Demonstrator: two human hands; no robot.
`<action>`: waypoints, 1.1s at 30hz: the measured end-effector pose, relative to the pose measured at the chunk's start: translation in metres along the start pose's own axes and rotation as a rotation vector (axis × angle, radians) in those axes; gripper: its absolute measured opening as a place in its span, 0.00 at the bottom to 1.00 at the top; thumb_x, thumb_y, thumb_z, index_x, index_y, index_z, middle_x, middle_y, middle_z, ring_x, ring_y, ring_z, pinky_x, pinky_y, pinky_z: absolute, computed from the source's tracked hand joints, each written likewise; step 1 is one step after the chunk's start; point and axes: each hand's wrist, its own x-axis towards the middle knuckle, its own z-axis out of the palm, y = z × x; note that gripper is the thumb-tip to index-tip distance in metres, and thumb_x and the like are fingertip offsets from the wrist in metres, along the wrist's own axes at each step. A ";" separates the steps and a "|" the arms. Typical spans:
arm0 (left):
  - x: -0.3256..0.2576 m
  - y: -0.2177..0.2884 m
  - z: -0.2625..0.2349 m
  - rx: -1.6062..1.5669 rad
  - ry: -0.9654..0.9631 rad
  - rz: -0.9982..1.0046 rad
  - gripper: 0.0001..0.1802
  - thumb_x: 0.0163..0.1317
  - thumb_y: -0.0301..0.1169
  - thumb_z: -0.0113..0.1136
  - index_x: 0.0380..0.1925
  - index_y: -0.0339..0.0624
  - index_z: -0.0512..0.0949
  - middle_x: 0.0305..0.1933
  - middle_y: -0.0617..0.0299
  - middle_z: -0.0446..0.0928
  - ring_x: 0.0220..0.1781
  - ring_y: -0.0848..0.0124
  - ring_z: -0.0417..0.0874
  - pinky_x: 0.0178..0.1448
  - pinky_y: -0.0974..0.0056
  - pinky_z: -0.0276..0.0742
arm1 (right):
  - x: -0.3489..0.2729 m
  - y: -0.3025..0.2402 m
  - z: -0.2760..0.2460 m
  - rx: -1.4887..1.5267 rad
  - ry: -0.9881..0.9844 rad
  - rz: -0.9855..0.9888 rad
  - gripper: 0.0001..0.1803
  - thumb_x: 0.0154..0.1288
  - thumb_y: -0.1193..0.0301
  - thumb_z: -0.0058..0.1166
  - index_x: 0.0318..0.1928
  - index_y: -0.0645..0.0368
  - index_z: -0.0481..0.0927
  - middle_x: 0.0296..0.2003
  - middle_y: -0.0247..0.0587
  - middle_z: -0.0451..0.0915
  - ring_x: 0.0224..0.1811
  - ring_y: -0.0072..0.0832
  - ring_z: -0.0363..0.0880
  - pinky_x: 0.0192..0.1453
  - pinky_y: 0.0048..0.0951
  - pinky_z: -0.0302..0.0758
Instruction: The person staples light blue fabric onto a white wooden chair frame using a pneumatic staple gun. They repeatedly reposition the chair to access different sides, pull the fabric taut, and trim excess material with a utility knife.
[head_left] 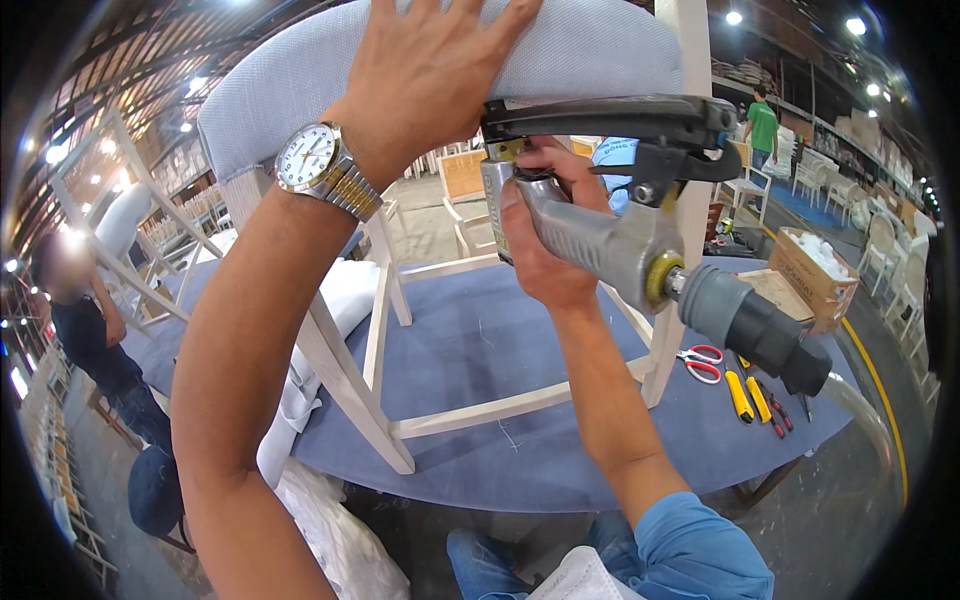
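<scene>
Both busy: left hand (425, 75) flat on chair back (590, 45), right hand (545, 235) gripping staple gun (610, 190).

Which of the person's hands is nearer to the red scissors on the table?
Right. The right hand, gripping the staple gun, is up and left of the scissors. The left hand presses the chair's fabric farther up and left.

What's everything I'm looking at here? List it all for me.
chair frame: one, white wood, on the table
fabric pad: one, pale grey, on the chair back
pneumatic stapler: one, grey and black, at the pad's lower edge
table: one, blue-covered
scissors: one, red-handled, table's right
yellow-handled tools: two, beside the scissors
cardboard box: one, brown, far right
left hand: flat on the pad, wristwatch on
right hand: gripping the stapler
</scene>
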 end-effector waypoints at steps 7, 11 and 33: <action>0.006 -0.002 -0.006 -0.108 -0.122 -0.031 0.62 0.48 0.45 0.80 0.80 0.66 0.52 0.81 0.51 0.56 0.80 0.50 0.60 0.81 0.44 0.54 | 0.009 -0.009 -0.021 0.040 -0.096 0.100 0.21 0.61 0.80 0.61 0.56 0.63 0.78 0.55 0.53 0.81 0.56 0.38 0.82 0.62 0.34 0.77; -0.001 -0.014 -0.003 -0.077 -0.103 0.045 0.60 0.50 0.57 0.75 0.80 0.63 0.53 0.79 0.47 0.59 0.78 0.46 0.63 0.79 0.43 0.56 | -0.013 0.004 -0.043 0.038 -0.169 0.074 0.23 0.58 0.81 0.62 0.56 0.63 0.79 0.56 0.53 0.82 0.55 0.39 0.85 0.60 0.33 0.80; 0.198 0.039 0.015 -0.836 -0.725 -0.154 0.65 0.55 0.86 0.33 0.75 0.40 0.64 0.76 0.35 0.62 0.79 0.40 0.60 0.79 0.39 0.58 | -0.027 0.019 -0.189 0.180 -0.203 0.093 0.14 0.53 0.77 0.67 0.42 0.62 0.84 0.57 0.52 0.84 0.61 0.46 0.83 0.64 0.40 0.78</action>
